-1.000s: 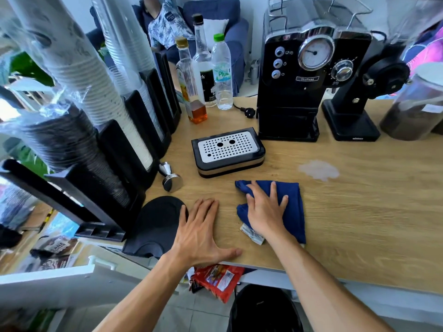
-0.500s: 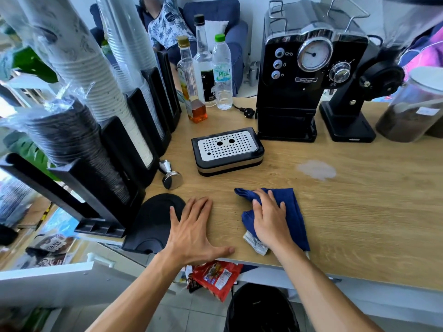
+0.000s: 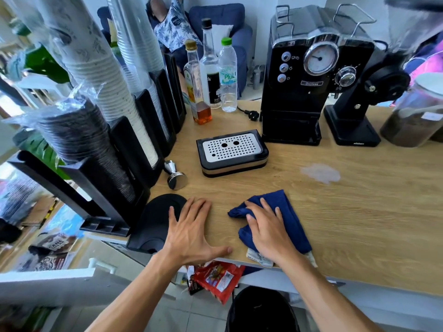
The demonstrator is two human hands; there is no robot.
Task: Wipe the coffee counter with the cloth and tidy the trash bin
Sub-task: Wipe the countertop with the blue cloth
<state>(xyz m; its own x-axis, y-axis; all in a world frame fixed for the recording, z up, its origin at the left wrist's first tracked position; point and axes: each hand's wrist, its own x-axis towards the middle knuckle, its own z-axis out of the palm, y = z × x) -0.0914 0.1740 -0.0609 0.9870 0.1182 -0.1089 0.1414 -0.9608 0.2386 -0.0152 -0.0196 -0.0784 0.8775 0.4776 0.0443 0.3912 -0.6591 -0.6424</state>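
Over the last second your right hand [image 3: 269, 232] dragged the folded dark blue cloth [image 3: 286, 218] toward you, from near the black drip tray with its perforated metal grate [image 3: 231, 152] to the near edge of the light wooden tabletop [image 3: 371, 224]. A scrap of crumpled pale paper [image 3: 259, 257] came along under its rim. That looked like a sweep meant to push litter over the edge into the black trash bin [image 3: 261, 310] below.

Your right hand lay flat with fingers spread, pressing the cloth down and gripping nothing. Your left hand [image 3: 191, 232] was also splayed flat, bracing on bare wood beside the round black tamping mat [image 3: 155, 216], and had barely moved.

The pale wet smear [image 3: 320, 173] further right stayed untouched, so wiping was far from done.

By count: one cloth, one smear, one paper scrap, one bin, one red snack wrapper [image 3: 219, 280] hanging below the edge, three bottles [image 3: 211, 75], one steel tamper [image 3: 176, 176], one black espresso machine [image 3: 309, 75].
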